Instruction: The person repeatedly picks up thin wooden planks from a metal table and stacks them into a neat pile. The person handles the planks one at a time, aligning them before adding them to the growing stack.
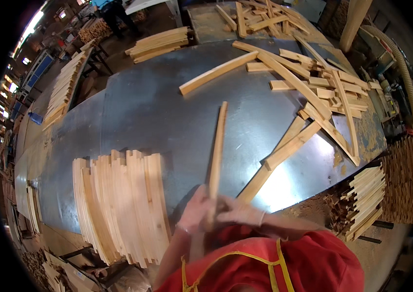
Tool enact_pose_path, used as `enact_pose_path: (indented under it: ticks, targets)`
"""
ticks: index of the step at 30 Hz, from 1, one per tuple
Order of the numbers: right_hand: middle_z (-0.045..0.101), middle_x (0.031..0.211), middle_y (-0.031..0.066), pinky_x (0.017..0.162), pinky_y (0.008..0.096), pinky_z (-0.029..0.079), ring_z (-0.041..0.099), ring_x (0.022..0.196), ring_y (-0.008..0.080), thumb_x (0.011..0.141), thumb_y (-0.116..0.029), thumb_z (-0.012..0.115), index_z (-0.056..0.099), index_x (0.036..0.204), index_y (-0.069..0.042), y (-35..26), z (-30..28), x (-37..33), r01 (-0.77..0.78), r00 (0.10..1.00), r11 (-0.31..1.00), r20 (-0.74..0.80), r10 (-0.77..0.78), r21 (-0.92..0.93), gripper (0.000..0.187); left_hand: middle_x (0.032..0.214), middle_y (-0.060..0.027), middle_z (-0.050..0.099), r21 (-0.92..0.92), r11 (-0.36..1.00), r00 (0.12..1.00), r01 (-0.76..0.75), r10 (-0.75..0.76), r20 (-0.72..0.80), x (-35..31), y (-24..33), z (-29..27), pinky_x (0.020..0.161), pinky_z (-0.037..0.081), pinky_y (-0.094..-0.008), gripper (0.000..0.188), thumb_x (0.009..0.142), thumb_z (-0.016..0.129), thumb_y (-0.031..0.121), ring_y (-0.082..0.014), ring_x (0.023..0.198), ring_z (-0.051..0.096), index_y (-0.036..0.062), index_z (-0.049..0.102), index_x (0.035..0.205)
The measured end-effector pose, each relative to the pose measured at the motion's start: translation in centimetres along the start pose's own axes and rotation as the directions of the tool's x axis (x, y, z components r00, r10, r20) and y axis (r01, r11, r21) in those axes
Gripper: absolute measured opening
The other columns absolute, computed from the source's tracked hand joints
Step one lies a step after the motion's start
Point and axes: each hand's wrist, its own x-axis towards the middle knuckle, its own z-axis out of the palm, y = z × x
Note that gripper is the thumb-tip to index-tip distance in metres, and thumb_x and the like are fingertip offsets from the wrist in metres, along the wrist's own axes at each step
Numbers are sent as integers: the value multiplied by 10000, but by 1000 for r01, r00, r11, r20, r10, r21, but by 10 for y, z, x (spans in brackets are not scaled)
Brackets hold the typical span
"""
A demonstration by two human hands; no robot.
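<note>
A long wooden strip (218,146) stands out in front of me, its lower end at my body and its far end over the metal table. Around its lower part is my left hand (195,210), closed on the strip. My right hand (239,211) is slightly blurred and meets the same strip from the right, fingers curled against it. Left of my hands lies a neat row of pale wooden strips (123,204), side by side. To the right, a loose strip (255,182) reaches from near my right hand toward a jumbled pile of strips (313,90).
The grey metal table (143,112) spreads ahead. More strips are heaped at its far end. Stacks of strips (367,202) stand low on the right, and another row (65,90) lies far left. A ribbed hose (403,73) hangs at right. A person (114,12) stands far back.
</note>
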Motion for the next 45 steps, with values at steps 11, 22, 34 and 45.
enact_pose_path:
  ticks: [11,22,34,45]
  targets:
    - [644,1379,148,1167,459,415,570,1354,354,850,-299,804,660,1392,-154,-20,-367,-16,-357,927,-65,-345,-146,-932,579,1127,-93,741,-574,809,992,125,-100,75,9,-15,22,800,621,-369,537,935,748,98,-219,895,741,52,604,1450]
    - [708,1007,46,708,297,546,636,812,126,1035,-286,690,632,1313,18,-7,-54,140,-43,994,999,-98,45,22,416,930,-95,666,81,996,715,39,29,-699,-100,-48,-81,797,533,-341,271,910,702,71,-190,845,632,17,677,1175]
    - [718,1296,213,1034,494,521,652,1253,421,944,-369,710,506,1524,-96,-26,87,134,95,968,663,225,113,-743,673,1156,-47,642,-329,616,482,-715,95,-871,-246,-228,-330,938,532,-410,370,1012,691,290,-204,1082,612,102,636,1326]
    - [633,1238,39,1071,483,435,541,1305,283,802,-251,778,640,1282,-206,47,-110,30,-133,987,-155,-115,-116,-979,501,1602,-243,503,763,30,496,645,743,-449,-192,-224,-313,1267,347,-526,862,904,771,273,-408,1490,465,28,384,1634]
